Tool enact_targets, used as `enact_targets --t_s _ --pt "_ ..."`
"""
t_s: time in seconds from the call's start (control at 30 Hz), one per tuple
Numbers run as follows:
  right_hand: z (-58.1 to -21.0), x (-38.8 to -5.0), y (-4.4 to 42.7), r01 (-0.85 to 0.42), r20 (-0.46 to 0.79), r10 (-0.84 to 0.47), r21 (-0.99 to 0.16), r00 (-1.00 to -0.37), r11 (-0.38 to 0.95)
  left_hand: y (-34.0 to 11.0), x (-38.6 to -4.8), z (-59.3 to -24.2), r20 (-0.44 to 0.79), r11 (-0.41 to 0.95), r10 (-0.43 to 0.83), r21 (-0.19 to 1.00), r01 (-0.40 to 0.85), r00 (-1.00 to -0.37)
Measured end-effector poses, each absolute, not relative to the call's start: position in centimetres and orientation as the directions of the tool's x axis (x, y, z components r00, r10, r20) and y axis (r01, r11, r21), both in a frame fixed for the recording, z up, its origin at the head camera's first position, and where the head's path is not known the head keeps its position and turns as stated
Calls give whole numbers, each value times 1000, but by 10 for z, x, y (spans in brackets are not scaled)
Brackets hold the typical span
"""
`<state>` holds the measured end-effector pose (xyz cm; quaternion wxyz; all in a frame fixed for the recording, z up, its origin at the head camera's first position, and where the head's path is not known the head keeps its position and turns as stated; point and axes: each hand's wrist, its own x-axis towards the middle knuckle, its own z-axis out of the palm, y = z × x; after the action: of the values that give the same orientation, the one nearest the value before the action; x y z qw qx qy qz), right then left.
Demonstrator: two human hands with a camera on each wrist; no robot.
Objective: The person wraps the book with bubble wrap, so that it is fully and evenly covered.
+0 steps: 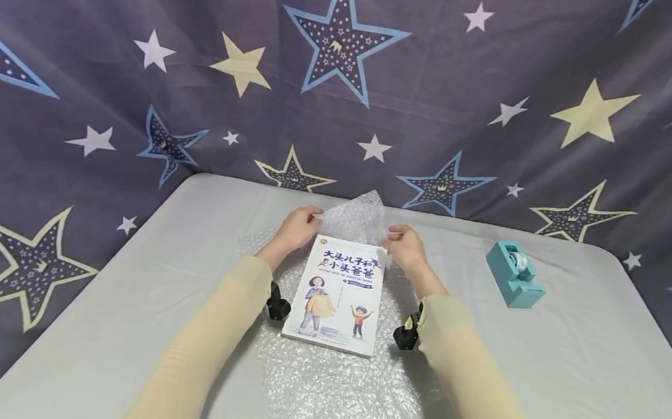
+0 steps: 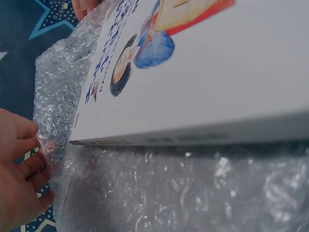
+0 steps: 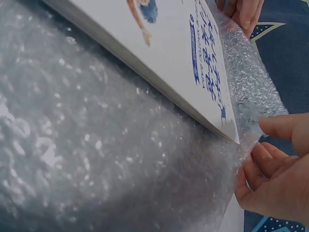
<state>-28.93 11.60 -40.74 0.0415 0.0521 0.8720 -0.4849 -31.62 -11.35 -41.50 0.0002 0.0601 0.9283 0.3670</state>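
Observation:
A white paperback book (image 1: 335,296) with cartoon figures and Chinese lettering lies face up on a sheet of clear bubble wrap (image 1: 339,403). At the book's far left corner, my left hand (image 1: 298,227) pinches the wrap's far edge between thumb and fingers. My right hand (image 1: 406,246) pinches that edge beyond the far right corner. Between both hands the wrap's far end stands raised. In the left wrist view, the left fingers (image 2: 35,166) show through the film. The right wrist view has the right thumb (image 3: 277,126) on top of the wrap, fingers beneath.
A teal tape dispenser (image 1: 513,278) with a roll of clear tape stands on the table (image 1: 564,388) to the right. Behind the table hangs a dark cloth (image 1: 424,88) printed with stars. Small black cameras (image 1: 278,305) are strapped at both wrists.

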Motion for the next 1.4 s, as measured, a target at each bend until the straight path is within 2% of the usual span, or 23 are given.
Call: enact_targets --t_s 0.57,0.83,1.1,1.4 --pt "-407 -280 119 -44 1 -69 -775 -998 631 -118 -304 -413 63 754 162 636 165 -985" --pt "-405 -276 117 -102 51 -98 -771 -994 628 -117 -301 -405 90 742 205 635 215 -975" --pt "-404 -270 116 -158 98 -128 -754 -987 638 -114 -296 -399 64 790 226 572 222 -972" --pt "-406 -265 120 -182 95 -170 -759 -981 625 -113 -290 -396 115 767 286 568 299 -951"
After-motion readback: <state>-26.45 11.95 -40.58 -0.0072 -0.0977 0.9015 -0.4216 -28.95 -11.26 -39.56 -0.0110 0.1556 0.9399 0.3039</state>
